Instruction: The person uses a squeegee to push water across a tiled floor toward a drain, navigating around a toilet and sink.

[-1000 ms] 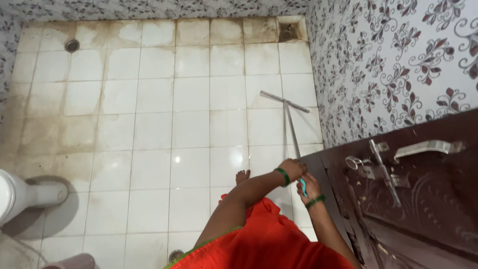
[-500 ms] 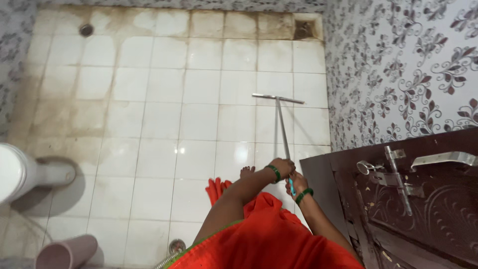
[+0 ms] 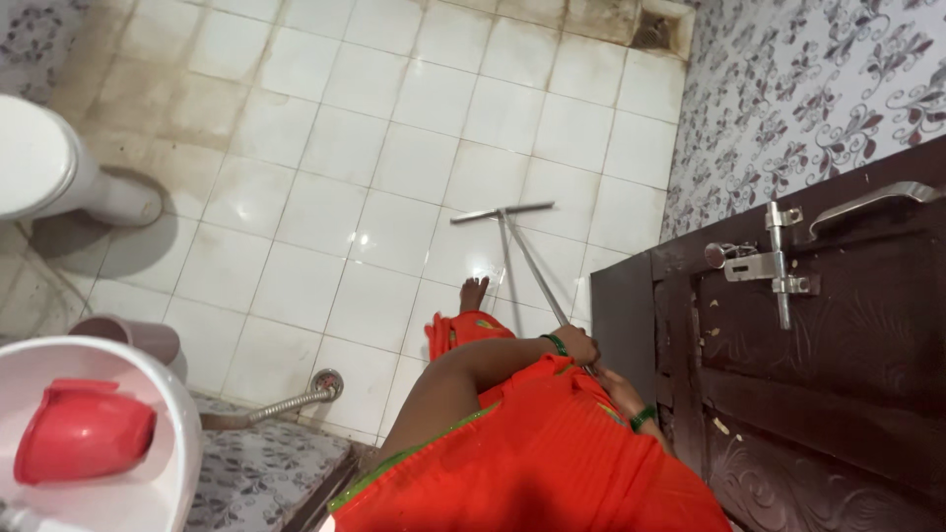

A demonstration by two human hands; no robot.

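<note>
A long metal floor wiper (image 3: 519, 243) lies with its blade flat on the wet, stained white floor tiles (image 3: 325, 177), the handle slanting back toward me. My left hand (image 3: 575, 345), a green bangle on its wrist, grips the handle higher up. My right hand (image 3: 619, 390), also with a green bangle, holds the handle's near end close to my red garment and is partly hidden by it. My bare foot (image 3: 473, 293) stands on the tiles just left of the handle.
A dark brown carved door (image 3: 818, 374) with a metal latch and lever handle stands open at the right. A white toilet (image 3: 49, 163) sits at the left. A white bucket (image 3: 148, 493) holds a red mug (image 3: 84, 431); a mauve mug (image 3: 128, 338) and a hose (image 3: 286, 399) lie nearby.
The wiper blade has been dragged nearer to me and to the left. The view has swung down and left, bringing the bucket with the red mug into sight.
</note>
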